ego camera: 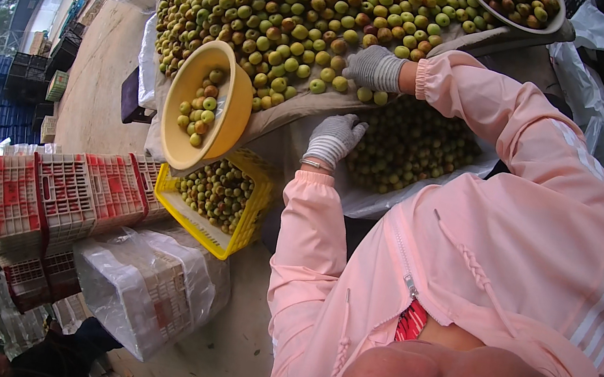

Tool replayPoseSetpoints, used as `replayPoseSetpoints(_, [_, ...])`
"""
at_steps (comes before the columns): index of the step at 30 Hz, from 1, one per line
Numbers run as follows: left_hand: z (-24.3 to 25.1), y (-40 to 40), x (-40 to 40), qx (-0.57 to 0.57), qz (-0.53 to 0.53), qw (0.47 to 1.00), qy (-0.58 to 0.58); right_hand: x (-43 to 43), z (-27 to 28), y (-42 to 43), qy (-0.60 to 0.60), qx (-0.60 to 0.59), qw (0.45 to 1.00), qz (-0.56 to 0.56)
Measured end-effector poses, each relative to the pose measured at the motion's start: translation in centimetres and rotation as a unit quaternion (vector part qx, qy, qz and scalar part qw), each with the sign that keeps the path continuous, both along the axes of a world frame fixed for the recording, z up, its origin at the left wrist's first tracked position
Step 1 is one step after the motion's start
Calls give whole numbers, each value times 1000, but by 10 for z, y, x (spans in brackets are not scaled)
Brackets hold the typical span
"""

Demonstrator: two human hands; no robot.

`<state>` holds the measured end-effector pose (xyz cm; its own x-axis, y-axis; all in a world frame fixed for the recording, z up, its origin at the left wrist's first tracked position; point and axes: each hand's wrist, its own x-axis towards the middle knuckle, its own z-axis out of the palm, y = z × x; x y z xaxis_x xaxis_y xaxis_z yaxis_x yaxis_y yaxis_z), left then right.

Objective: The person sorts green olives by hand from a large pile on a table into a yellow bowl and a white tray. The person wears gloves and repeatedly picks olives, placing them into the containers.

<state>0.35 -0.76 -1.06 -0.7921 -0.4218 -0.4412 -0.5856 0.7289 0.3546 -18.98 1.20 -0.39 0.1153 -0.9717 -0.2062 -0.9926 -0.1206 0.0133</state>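
Note:
My right hand (374,69), in a grey-and-white striped knit glove, rests at the near edge of a broad heap of small round green-and-reddish fruit (284,6). Its fingertips touch or nearly touch the fruit; the palm is hidden. Just below the cloth-covered table edge (292,104) is my left hand (335,139), gloved alike, thumb and fingers slightly apart, with no fruit visible in it. Beneath and beside both hands, a darker pile of the same fruit (414,147) lies on plastic sheeting (395,201). A tilted-looking yellow basin (233,117) at the left holds several fruits.
A yellow plastic crate (253,210) of fruit stands below the basin. Stacked red-and-white crates (98,190) and a plastic-wrapped crate (161,279) are at the left. Another basin of fruit (551,26) sits at upper right. Part of another person (65,352) shows at lower left.

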Motion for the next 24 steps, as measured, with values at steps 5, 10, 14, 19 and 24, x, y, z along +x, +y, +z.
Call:
replayPoseSetpoints(5, [2, -8, 3, -7, 24, 999, 42, 5, -3, -7, -50, -9, 995, -87])
replayPoseSetpoints(10, [6, -7, 10, 492, 379, 616, 485, 24, 18, 2, -369, -127, 905, -168])
replayPoseSetpoints(14, [6, -7, 5, 626, 430, 368, 537, 89, 25, 14, -365, -252, 895, -42])
replayPoseSetpoints(19, [10, -15, 30, 591, 455, 376, 549, 22, 37, -4, -230, -212, 942, -124])
replayPoseSetpoints(24, [21, -19, 43, 553, 471, 380, 573, -35, 1, -26, 2, 20, 963, -269])
